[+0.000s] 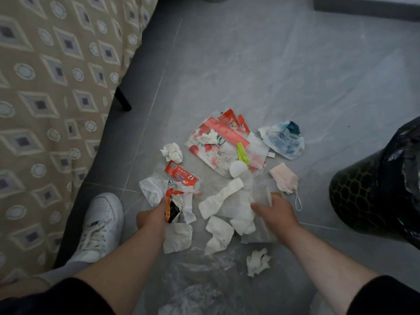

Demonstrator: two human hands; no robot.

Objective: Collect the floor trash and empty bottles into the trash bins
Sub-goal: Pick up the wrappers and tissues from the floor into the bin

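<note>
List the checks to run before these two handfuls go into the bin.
1. Left hand has a grip on the orange-and-black wrapper: ok.
2. Right hand has its fingers curled on the clear plastic sheet: ok, though how firmly cannot be told.
3. Bin with its black bag stands upright on the person's right: ok.
4. Room left inside the bin: cannot tell, the opening is mostly out of frame.
5. Floor free of trash: not ok. The pink face mask, red-and-white packaging and a crumpled tissue lie there.
6. Empty bottles located: cannot tell, none in view.
</note>
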